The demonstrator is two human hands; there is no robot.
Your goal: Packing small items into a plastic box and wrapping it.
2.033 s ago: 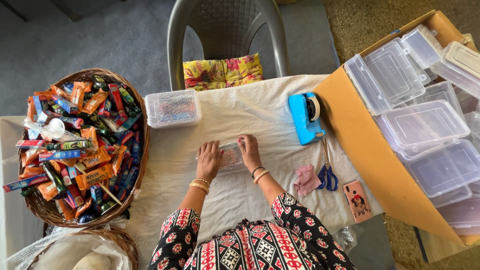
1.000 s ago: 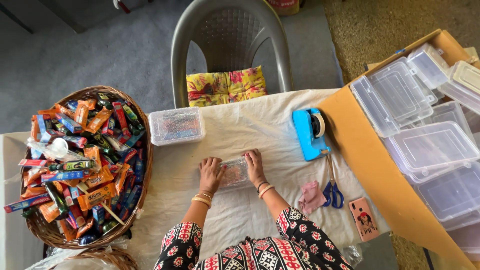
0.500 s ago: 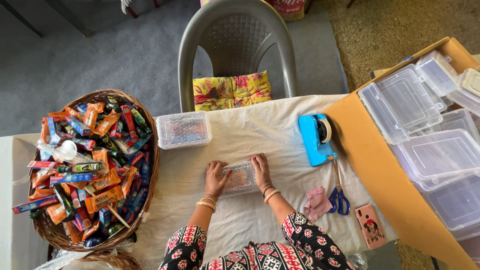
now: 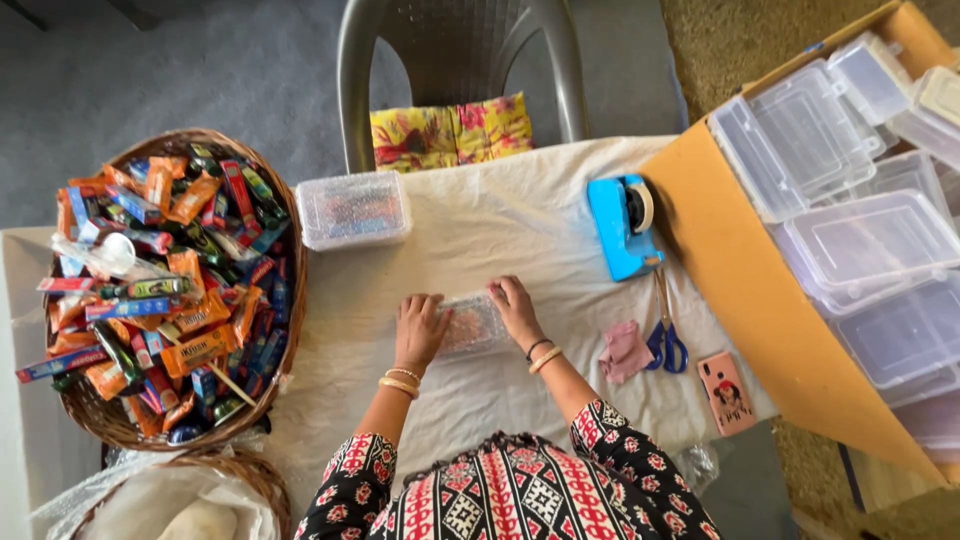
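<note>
A small clear plastic box [image 4: 472,322], wrapped in bubble wrap with colourful contents showing through, lies on the white cloth [image 4: 500,230] in front of me. My left hand [image 4: 420,330] presses flat against its left side. My right hand [image 4: 516,310] rests on its right side and top edge. Both hands hold the box between them. A second, larger clear box [image 4: 352,208] with colourful contents sits further back on the cloth, left of centre.
A wicker basket [image 4: 282,215] full of colourful wrapped packets stands at left. A blue tape dispenser [image 4: 622,225], scissors [image 4: 666,335], a pink cloth [image 4: 626,350] and a phone [image 4: 729,392] lie at right. An open cardboard carton [image 4: 740,260] holds several empty clear boxes. A grey chair [image 4: 455,60] stands behind.
The view has drifted so the scene sits lower and to the right. My hands stay on the wrapped box with only small shifts.
</note>
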